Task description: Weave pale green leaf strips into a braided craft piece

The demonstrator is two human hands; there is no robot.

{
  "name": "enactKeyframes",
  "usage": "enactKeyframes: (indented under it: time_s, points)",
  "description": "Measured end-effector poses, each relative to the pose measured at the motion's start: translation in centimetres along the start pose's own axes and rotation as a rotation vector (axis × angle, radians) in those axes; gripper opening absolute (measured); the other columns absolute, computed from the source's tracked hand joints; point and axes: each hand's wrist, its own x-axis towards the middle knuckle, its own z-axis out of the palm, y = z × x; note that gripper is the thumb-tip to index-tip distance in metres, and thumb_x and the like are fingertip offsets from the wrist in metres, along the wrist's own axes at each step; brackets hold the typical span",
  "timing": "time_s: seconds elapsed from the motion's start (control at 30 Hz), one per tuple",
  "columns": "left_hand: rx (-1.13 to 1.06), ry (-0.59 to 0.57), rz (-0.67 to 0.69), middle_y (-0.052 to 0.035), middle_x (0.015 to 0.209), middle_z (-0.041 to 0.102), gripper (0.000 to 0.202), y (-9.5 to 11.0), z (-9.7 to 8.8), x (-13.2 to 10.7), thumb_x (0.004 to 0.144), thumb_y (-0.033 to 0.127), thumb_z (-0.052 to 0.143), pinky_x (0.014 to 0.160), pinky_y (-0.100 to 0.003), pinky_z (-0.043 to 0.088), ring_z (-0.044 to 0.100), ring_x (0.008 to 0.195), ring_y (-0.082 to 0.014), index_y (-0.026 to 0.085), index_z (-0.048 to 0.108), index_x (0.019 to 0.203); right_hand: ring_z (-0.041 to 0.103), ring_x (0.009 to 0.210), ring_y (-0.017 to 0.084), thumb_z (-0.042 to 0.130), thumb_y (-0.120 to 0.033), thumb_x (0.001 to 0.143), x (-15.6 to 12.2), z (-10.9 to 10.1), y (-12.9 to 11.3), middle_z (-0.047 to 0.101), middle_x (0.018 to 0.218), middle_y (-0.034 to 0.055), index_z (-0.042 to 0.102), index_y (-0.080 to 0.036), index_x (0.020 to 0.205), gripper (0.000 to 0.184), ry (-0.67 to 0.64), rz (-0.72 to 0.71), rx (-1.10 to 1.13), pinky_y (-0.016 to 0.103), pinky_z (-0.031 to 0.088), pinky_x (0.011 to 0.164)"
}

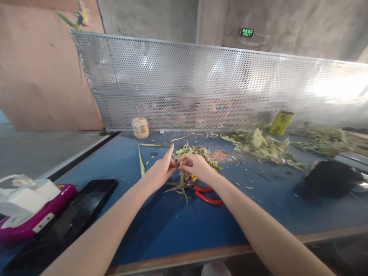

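In the head view, the left hand [164, 167] and right hand [194, 165] meet mid-frame, the right pinching a green braided plant-fibre strand [182, 184], the left's grip unclear; red-handled metal scissors [189, 184] lie beneath on the blue surface [184, 230].

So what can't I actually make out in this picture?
All in the head view:
1. What lies between the fingertips of the left hand and right hand: the fingers cover it.
2. The rear of the red-handled scissors: the right forearm hides it.
3. The dark object at right: too blurred to identify.
4. The purple box's left end: cut off by the picture's edge.
5. Details behind the mesh panel: blurred by its perforated surface.
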Motion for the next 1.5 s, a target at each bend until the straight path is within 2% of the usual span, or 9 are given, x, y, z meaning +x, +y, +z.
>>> enactKeyframes:
  time_s: [0.4,0.73,0.9,0.97,1.03,1.13,1.2,1.4,1.5]
  points:
    - [0.036,0.183,0.153,-0.0016,0.088,0.064,0.066,1.3,-0.7,-0.8,0.079,0.02,0.043,0.071,-0.028,0.046,0.06,0.078,-0.014,0.025,0.009,0.136,0.056,0.05,0.008,0.056,-0.01,0.067,-0.6,-0.8,-1.8,0.054,0.061,-0.0045,0.049,-0.017,0.078,0.015,0.047,-0.078,0.04,0.022,0.05,0.052]
    - [0.093,0.262,0.227,-0.0009,0.09,0.065,0.061,1.3,-0.7,-1.1,0.08,0.02,0.045,0.069,-0.024,0.048,0.061,0.078,-0.0121,0.024,0.014,0.134,0.058,0.05,0.009,0.059,-0.017,0.068,-0.6,-0.8,-1.6,0.055,0.058,-0.0035,0.056,-0.016,0.074,0.007,0.055,-0.096,0.07,0.023,0.05,0.055]
    - [0.236,0.297,0.21,-0.008,0.104,0.061,0.026,1.3,-0.9,-1.1,0.081,0.027,0.044,0.067,-0.029,0.048,0.062,0.074,-0.016,0.02,0.051,0.105,0.059,0.053,0.01,0.063,-0.025,0.065,-0.3,-0.5,-1.0,0.059,0.062,-0.0009,0.06,-0.015,0.074,0.014,0.055,-0.051,0.197,0.026,0.052,0.056]
    - [0.241,0.296,0.202,-0.0086,0.107,0.059,0.019,1.3,-1.0,-1.1,0.081,0.028,0.043,0.066,-0.03,0.049,0.062,0.072,-0.016,0.019,0.056,0.093,0.059,0.052,0.011,0.063,-0.026,0.065,-0.3,-0.4,-0.9,0.058,0.061,-0.0013,0.061,-0.015,0.072,0.014,0.069,-0.061,0.227,0.027,0.053,0.056]
    - [0.166,0.308,0.208,-0.0077,0.101,0.061,0.023,1.4,-1.0,-1.1,0.081,0.027,0.043,0.064,-0.029,0.049,0.061,0.067,-0.0142,0.02,0.051,0.102,0.058,0.051,0.01,0.064,-0.028,0.064,-0.2,-0.3,-1.0,0.056,0.058,-0.0024,0.061,-0.015,0.07,0.014,0.084,-0.071,0.261,0.027,0.053,0.056]
    - [-0.022,0.41,0.208,-0.0047,0.089,0.063,0.053,1.6,-0.8,-1.1,0.08,0.026,0.047,0.06,-0.026,0.05,0.06,0.068,-0.0132,0.021,0.024,0.128,0.056,0.05,0.008,0.067,-0.029,0.061,-0.2,-0.4,-1.5,0.056,0.056,-0.003,0.061,-0.015,0.067,0.016,0.11,-0.084,0.315,0.025,0.053,0.054]
    - [-0.088,0.451,0.186,-0.0038,0.09,0.063,0.064,1.9,-0.7,-1.1,0.08,0.025,0.047,0.058,-0.024,0.05,0.06,0.068,-0.0121,0.022,0.012,0.132,0.056,0.051,0.008,0.068,-0.029,0.059,-0.2,-0.5,-1.8,0.058,0.058,-0.0027,0.062,-0.015,0.066,0.017,0.142,-0.082,0.357,0.025,0.054,0.055]
    - [-0.142,0.378,0.107,-0.0041,0.096,0.064,0.067,2.4,-0.6,-1.3,0.078,0.026,0.05,0.062,-0.027,0.052,0.06,0.065,-0.0117,0.025,0.013,0.134,0.059,0.061,0.009,0.069,-0.026,0.059,-0.3,-0.7,-2.2,0.065,0.068,-0.0002,0.064,-0.016,0.067,0.013,0.148,-0.041,0.42,0.024,0.054,0.058]
    - [-0.279,0.383,0.076,-0.0052,0.093,0.065,0.068,2.4,-0.5,-1.1,0.077,0.026,0.051,0.055,-0.025,0.052,0.061,0.066,-0.0129,0.025,0.015,0.135,0.06,0.061,0.009,0.069,-0.026,0.059,-0.2,-0.7,-2.1,0.065,0.07,-0.0001,0.065,-0.016,0.067,0.013,0.158,-0.037,0.433,0.024,0.054,0.058]
